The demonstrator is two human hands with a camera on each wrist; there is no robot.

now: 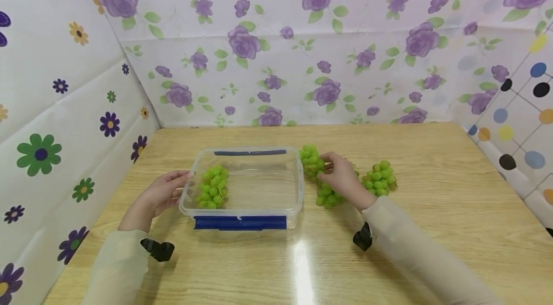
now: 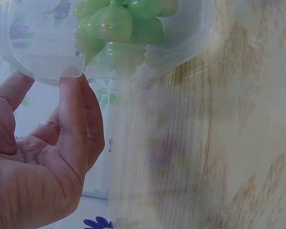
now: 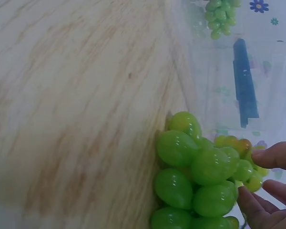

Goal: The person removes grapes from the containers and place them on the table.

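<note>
A clear plastic box (image 1: 242, 213) with blue side clips stands on the table, and a bunch of green grapes (image 1: 213, 187) lies inside at its left. The left hand (image 1: 166, 192) touches the box's left rim with its fingertips; the left wrist view has that hand (image 2: 52, 138) beside the translucent wall. Just right of the box, the right hand (image 1: 343, 177) reaches to a bunch of grapes (image 1: 310, 157), thumb and fingers spread at its side. Another bunch (image 1: 327, 195) lies under this hand, partly hidden. In the right wrist view, fingertips (image 3: 260, 155) are at the farther bunch.
To the right of the right hand lies a further bunch of grapes (image 1: 381, 177), with a bit of green showing behind the hand. The wooden table (image 1: 242, 266) meets a flower-printed cloth (image 1: 276, 55) at the back; patterned cloths hang at both sides.
</note>
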